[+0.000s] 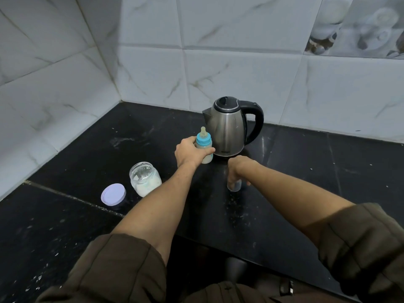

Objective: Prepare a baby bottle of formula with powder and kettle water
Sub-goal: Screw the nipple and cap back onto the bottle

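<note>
On the black counter (72,149), a lilac lid (113,194) lies at eight o'clock with the open powder jar (145,179) just right of it. At center the left hand (189,153) wraps the upright, milky bottle (204,148), which stands just before the kettle (229,125) at twelve. At four o'clock of the bottle, the right hand (238,169) closes around a clear cap (234,185) on the counter.
</note>
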The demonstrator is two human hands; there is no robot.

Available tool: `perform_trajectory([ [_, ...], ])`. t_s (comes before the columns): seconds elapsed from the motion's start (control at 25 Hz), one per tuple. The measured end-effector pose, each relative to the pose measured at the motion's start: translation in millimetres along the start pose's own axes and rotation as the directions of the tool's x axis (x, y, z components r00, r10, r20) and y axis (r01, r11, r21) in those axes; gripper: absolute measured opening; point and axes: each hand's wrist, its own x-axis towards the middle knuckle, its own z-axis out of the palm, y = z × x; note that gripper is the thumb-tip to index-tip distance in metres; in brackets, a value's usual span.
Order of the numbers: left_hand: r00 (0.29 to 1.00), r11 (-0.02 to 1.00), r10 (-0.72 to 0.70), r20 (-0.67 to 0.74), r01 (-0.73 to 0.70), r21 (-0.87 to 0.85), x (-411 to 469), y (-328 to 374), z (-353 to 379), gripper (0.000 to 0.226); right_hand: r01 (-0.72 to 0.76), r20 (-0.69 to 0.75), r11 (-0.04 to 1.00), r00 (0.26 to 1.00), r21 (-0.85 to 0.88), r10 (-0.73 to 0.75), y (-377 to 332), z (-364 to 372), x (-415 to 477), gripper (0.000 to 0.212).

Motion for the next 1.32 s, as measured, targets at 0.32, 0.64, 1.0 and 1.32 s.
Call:
perform_trajectory([
  [0.32, 1.000, 1.000, -0.010, 0.009, 0.010, 0.013, 3.1, -6.8, -9.0, 0.059, 0.118, -0.257, 0.962, 0.965, 0.246, -0.053, -2.7, -49.9, -1.4, 0.032],
  [0.64, 1.000, 0.999, -0.025, -0.018, 0.025, -0.024, 9.4, -2.3, -25.7, 0.056, 0.353, -0.607, 0.842, 0.793, 0.407, -0.038, -26.2, -131.3, -20.8, 0.035],
  [1.0, 0.997, 0.999, -0.019, -0.072, 0.017, -0.029, 17.5, 0.1, -46.0, 0.052, 0.489, -0.738, 0.807, 0.667, 0.330, -0.102, -46.5, -144.1, -13.4, 0.049],
  [1.32, 0.996, 1.000, -0.017, -0.087, 0.017, -0.008, 32.4, 12.4, -59.6, 0.043, 0.454, -0.636, 0.870, 0.732, 0.192, -0.242, -59.2, -140.1, -4.0, 0.043],
])
